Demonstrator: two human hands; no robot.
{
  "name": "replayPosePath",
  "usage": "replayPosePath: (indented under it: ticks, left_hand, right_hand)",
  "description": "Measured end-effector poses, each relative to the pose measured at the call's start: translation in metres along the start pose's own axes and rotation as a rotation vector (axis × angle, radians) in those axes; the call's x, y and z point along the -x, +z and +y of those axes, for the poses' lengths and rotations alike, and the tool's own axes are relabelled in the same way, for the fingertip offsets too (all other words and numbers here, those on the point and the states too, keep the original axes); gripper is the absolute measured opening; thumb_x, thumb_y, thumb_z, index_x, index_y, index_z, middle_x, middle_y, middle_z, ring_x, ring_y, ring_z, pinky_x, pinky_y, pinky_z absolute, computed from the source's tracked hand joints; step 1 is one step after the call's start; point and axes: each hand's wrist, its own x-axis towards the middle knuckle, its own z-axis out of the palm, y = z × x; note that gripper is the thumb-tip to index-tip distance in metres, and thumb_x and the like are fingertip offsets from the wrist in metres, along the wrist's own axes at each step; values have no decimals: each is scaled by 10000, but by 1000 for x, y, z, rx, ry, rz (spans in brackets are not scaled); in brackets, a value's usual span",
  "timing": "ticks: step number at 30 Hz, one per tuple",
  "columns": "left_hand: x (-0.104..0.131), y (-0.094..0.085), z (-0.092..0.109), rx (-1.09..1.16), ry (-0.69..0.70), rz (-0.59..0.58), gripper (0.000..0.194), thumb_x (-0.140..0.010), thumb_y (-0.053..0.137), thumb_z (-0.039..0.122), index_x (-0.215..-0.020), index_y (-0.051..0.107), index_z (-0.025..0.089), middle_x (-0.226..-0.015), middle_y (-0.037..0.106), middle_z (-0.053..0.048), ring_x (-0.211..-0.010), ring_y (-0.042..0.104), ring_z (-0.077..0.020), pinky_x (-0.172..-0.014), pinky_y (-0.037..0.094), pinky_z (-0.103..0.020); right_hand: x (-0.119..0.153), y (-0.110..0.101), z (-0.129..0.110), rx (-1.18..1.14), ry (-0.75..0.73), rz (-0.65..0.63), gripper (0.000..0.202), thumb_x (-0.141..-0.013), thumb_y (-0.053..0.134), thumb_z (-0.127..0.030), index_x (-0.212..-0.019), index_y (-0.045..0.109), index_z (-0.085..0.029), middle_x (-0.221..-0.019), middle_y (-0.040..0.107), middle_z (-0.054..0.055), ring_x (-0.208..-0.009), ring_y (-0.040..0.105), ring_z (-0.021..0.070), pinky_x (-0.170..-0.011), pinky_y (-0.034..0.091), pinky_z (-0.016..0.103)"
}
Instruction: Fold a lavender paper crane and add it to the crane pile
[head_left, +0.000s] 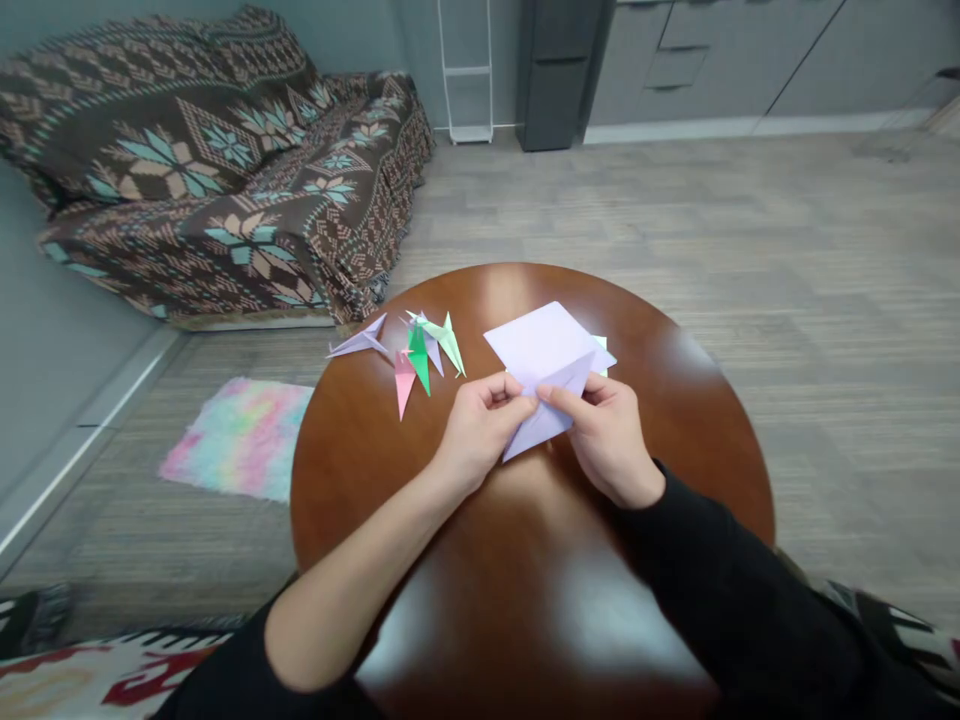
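Both hands hold one folded lavender sheet of origami paper above the round wooden table. My left hand pinches its left edge between thumb and fingers. On the other side my right hand grips it, the thumb pressed on the paper near the left thumb. Just beyond, a flat lavender paper sheet lies on the table, partly covered by the held piece. A pale green paper peeks out from under it at the right.
Several folded paper cranes lie at the table's left: a lavender one, a pink one, a green one and a pale green one. The brown table has a rounded edge. A patterned sofa and a fluffy rug are beyond.
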Motion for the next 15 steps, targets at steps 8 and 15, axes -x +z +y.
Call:
replayPosePath:
  ticks: [8, 15]
  left_hand:
    - [-1, -1, 1, -30, -13, 8, 258, -684, 738, 271, -604, 518, 162, -552, 523, 43, -522, 433, -74, -529, 284, -216]
    - [1, -1, 1, -110, -14, -1, 217, -665, 689, 256, -561, 529, 154, -523, 464, 55, -510, 355, -62, -525, 220, -230]
  right_hand:
    - [2, 2, 4, 14, -29, 27, 101, -731, 837, -247, -812, 801, -196, -782, 746, 8, -698, 627, 167, -696, 492, 314]
    - [-3, -2, 0, -13, -57, 98, 102, -715, 848, -241, -785, 790, -195, -764, 733, 0, -682, 620, 157, -678, 493, 302]
